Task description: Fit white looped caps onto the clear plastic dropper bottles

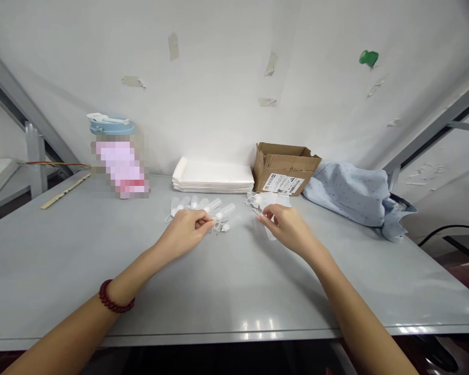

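Observation:
Several small translucent plastic bottles [204, 204] with white caps and thin loops lie in a cluster on the grey table [219, 291]. My left hand [185, 227] is at the near side of this cluster, its thumb and fingertips pinched together beside a white loop; what they hold is too small to make out. One loose-looking white cap [225, 227] lies just right of those fingertips. My right hand [287, 227] pinches a thin white strap, and a small translucent bottle [270, 234] shows below its fingers. Behind it is a clear plastic bag [271, 199] with white pieces.
A stack of white padded envelopes [214, 177] and an open cardboard box [283, 166] stand against the wall. Light-blue cloth [347, 192] lies at right. At left are a blue-lidded container [111, 125], a blurred pink item [121, 164] and a narrow strip [65, 190].

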Motion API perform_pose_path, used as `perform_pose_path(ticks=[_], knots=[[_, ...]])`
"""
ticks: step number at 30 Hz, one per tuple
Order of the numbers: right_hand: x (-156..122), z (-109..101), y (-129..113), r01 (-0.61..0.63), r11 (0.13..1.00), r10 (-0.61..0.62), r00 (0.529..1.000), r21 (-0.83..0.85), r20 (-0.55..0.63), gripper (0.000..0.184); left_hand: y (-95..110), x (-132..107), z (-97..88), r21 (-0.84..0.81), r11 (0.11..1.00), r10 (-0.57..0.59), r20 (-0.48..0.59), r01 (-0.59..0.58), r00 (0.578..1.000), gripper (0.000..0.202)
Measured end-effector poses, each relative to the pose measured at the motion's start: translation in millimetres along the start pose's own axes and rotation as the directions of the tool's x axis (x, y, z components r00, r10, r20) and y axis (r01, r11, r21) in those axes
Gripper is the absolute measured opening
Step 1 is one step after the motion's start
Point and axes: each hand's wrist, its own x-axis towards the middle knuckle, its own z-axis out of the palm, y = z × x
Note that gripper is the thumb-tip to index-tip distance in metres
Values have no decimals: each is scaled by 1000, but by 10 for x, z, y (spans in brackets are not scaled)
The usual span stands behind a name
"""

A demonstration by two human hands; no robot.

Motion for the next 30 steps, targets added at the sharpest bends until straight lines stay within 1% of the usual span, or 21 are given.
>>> perform_pose_path(ticks=[3,7,11,17,20,22,24,27,30], knots=[[15,-22,32,-120,985,128,990,-128,56,26,-34,19,25,81,997,9,28,-11,1000,27],[23,-22,33,-191,949,221,970,-249,99,23,-38,5,64,156,988,-11,33,6,999,29],[22,-25,38,-188,934,239,961,-303,141,22,-31,-5,63,195,980,-32,15,29,999,31],[9,7,-6,-165,931,236,952,-325,193,22,-28,5,41,200,980,-4,-80,20,997,42],[3,14,-24,-162,934,236,950,-320,207,20,-24,5,41,188,982,11,-101,8,995,42],[-7,1,-19,-147,947,214,952,-287,218,18,-22,0,42,168,986,10,-103,8,995,42],[-19,-21,-5,-141,969,183,960,-202,210,16,-16,-8,41,143,990,6,-107,9,994,42],[-32,-52,1,-124,992,123,981,-2,151,15,6,-19,35,86,996,4,-113,6,994,42],[-36,-69,-37,-60,972,36,993,227,108,14,44,-25,30,-6,1000,-8,-100,7,995,40]])
